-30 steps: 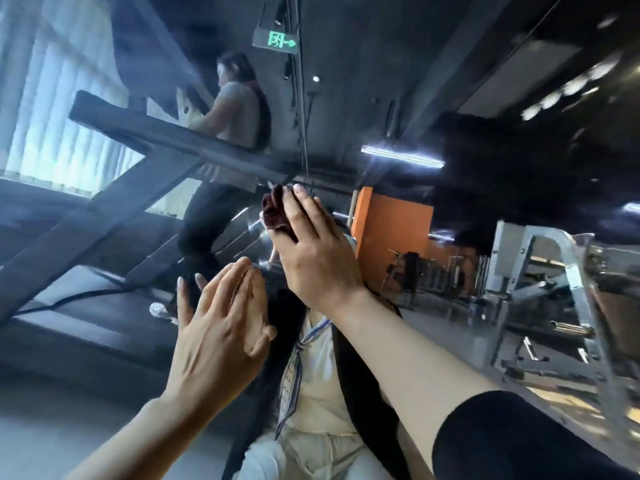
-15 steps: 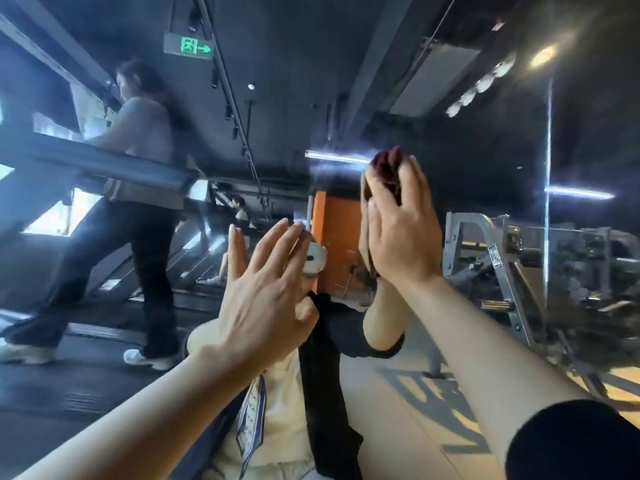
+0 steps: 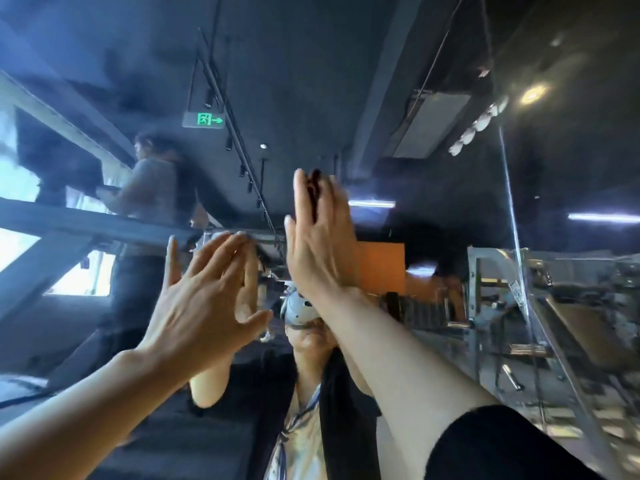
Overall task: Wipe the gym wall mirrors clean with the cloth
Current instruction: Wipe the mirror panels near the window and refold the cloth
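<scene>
Across the gym wall mirror (image 3: 433, 64), the right hand (image 3: 322, 237) has swept its dark red cloth (image 3: 314, 188), pressed under flat fingers, higher than half a second ago, beside the released left hand (image 3: 204, 299), so wiping continues upward.
</scene>
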Action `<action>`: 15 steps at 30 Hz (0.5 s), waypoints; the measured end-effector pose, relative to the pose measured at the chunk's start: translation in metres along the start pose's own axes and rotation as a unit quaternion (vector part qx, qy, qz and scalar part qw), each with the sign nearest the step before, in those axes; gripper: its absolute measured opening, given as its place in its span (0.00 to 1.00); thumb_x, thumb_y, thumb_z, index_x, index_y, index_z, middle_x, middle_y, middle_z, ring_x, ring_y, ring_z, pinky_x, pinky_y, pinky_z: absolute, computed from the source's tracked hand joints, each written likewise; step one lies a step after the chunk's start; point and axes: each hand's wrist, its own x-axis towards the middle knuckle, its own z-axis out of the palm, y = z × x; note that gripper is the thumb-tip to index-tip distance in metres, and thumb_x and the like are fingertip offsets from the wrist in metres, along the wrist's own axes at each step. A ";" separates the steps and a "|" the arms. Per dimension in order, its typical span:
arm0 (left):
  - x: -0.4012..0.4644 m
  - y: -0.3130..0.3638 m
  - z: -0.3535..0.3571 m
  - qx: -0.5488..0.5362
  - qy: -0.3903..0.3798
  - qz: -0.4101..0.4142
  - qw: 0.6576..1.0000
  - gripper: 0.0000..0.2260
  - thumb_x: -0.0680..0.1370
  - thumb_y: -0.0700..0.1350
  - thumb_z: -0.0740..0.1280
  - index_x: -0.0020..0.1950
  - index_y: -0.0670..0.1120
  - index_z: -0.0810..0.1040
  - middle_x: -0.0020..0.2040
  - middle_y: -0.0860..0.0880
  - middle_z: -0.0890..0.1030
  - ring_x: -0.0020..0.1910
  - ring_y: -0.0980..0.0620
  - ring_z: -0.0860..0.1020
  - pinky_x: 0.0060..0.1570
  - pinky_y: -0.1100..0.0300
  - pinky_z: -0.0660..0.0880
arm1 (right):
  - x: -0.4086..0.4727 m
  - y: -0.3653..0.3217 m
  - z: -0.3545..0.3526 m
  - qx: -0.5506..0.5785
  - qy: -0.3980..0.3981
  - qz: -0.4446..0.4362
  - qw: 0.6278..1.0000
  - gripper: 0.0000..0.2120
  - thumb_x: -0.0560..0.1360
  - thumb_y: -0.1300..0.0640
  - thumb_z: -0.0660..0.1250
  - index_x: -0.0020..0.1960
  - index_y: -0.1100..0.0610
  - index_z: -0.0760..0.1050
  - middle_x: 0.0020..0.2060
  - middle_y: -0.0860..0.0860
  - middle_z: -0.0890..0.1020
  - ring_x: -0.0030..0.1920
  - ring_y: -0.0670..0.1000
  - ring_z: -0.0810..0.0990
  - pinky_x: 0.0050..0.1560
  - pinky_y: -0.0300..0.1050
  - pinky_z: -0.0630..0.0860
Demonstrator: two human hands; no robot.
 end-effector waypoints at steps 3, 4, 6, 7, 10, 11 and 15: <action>0.015 -0.005 -0.007 0.003 -0.006 -0.012 1.000 0.42 0.68 0.70 0.59 0.74 0.44 0.70 0.73 0.48 0.72 0.75 0.48 0.63 0.74 0.31 0.49 | 0.026 -0.031 0.026 -0.001 -0.029 -0.092 0.995 0.22 0.77 0.59 0.65 0.72 0.59 0.73 0.69 0.62 0.75 0.71 0.64 0.70 0.72 0.56 0.66; 0.022 -0.002 -0.007 0.004 -0.006 -0.011 1.000 0.42 0.68 0.70 0.59 0.74 0.45 0.70 0.73 0.48 0.73 0.75 0.47 0.64 0.75 0.31 0.49 | 0.032 -0.029 0.029 0.001 -0.040 -0.113 0.993 0.22 0.77 0.60 0.65 0.71 0.58 0.75 0.68 0.61 0.75 0.71 0.63 0.70 0.71 0.55 0.67; 0.038 0.010 -0.003 0.004 0.009 -0.004 1.000 0.41 0.69 0.70 0.58 0.75 0.45 0.70 0.72 0.49 0.73 0.75 0.47 0.65 0.75 0.32 0.48 | 0.045 -0.010 0.030 0.024 -0.034 -0.130 0.991 0.21 0.76 0.63 0.65 0.68 0.58 0.77 0.67 0.60 0.76 0.70 0.62 0.71 0.68 0.56 0.71; 0.047 0.019 -0.001 0.005 0.019 0.002 1.000 0.42 0.69 0.70 0.58 0.75 0.45 0.69 0.73 0.49 0.72 0.75 0.48 0.65 0.75 0.33 0.48 | 0.052 0.004 0.028 0.035 -0.023 -0.122 0.992 0.20 0.76 0.63 0.66 0.67 0.58 0.78 0.66 0.61 0.77 0.69 0.63 0.72 0.66 0.56 0.72; 0.074 0.050 0.003 -0.006 0.037 0.027 0.999 0.42 0.70 0.70 0.57 0.78 0.45 0.66 0.77 0.50 0.68 0.77 0.50 0.62 0.76 0.35 0.44 | 0.074 0.060 0.009 0.022 -0.007 -0.048 0.999 0.19 0.79 0.59 0.65 0.69 0.56 0.77 0.68 0.60 0.75 0.70 0.63 0.71 0.62 0.58 0.75; 0.082 0.062 0.004 -0.011 0.043 0.037 0.998 0.41 0.71 0.69 0.59 0.77 0.45 0.66 0.77 0.50 0.68 0.77 0.49 0.62 0.76 0.35 0.44 | 0.079 0.082 0.000 0.011 -0.003 -0.024 1.000 0.19 0.80 0.58 0.64 0.70 0.55 0.76 0.68 0.60 0.74 0.69 0.63 0.71 0.62 0.59 0.75; 0.102 0.100 0.011 0.001 0.051 0.089 0.995 0.38 0.71 0.65 0.65 0.74 0.42 0.70 0.73 0.47 0.72 0.74 0.48 0.67 0.74 0.35 0.48 | 0.081 0.164 -0.040 -0.030 0.025 0.058 0.998 0.19 0.81 0.57 0.60 0.72 0.54 0.74 0.68 0.60 0.72 0.68 0.62 0.70 0.63 0.56 0.73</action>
